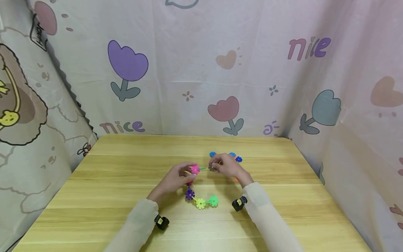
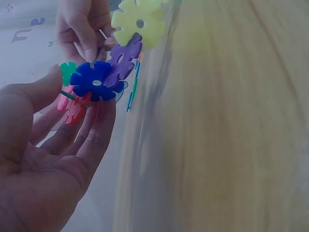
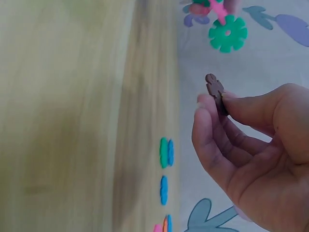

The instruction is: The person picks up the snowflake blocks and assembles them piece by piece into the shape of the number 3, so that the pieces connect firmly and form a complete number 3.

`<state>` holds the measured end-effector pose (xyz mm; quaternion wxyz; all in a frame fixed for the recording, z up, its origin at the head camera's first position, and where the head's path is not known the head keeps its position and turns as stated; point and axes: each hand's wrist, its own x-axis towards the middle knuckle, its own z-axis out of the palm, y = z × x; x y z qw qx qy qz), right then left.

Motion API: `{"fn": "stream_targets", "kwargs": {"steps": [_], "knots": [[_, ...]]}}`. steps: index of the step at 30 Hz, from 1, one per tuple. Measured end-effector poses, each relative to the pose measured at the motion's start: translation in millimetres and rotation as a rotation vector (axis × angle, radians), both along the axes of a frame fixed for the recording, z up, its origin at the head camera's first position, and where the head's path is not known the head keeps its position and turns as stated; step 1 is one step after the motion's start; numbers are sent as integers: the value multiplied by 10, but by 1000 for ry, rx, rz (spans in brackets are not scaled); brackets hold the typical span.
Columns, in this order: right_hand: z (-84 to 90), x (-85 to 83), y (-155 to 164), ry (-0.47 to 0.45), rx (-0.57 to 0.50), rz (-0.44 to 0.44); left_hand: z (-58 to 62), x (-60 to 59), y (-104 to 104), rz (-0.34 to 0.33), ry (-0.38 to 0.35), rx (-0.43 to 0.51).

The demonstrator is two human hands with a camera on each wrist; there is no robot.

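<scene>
My left hand [image 1: 188,170] pinches a pink snowflake disc [image 1: 195,169] at the upper end of a joined chain. The chain curves down through a red piece [image 1: 189,182], a purple one [image 1: 189,194] and a yellow one [image 1: 200,203] to a green one [image 1: 213,200]. In the left wrist view the left hand [image 2: 82,99] grips the chain by a blue disc [image 2: 96,80], with purple [image 2: 123,60] and yellow [image 2: 140,21] discs beyond. My right hand [image 1: 214,166] pinches one small brown disc [image 3: 215,91] between thumb and forefinger [image 3: 203,113], just right of the pink disc.
Loose blue discs [image 1: 212,154] [image 1: 239,159] lie on the wooden table [image 1: 126,182] just behind the right hand, and an orange piece [image 1: 236,179] lies under its wrist. Patterned cloth walls [image 1: 189,70] close in the back and both sides.
</scene>
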<state>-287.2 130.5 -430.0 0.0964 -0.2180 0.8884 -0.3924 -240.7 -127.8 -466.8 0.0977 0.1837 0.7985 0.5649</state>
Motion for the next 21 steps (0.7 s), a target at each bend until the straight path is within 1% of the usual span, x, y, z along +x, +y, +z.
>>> {"fn": "stream_targets", "kwargs": {"steps": [6, 12, 18, 21], "knots": [[73, 73, -76, 18, -24, 27, 17, 17, 3, 16, -12, 3], [102, 102, -99, -2, -39, 42, 20, 14, 11, 17, -16, 8], [89, 108, -118, -22, -54, 47, 14, 14, 24, 16, -19, 5], [71, 121, -138, -9, -70, 39, 15, 21, 32, 26, -29, 6]]}}
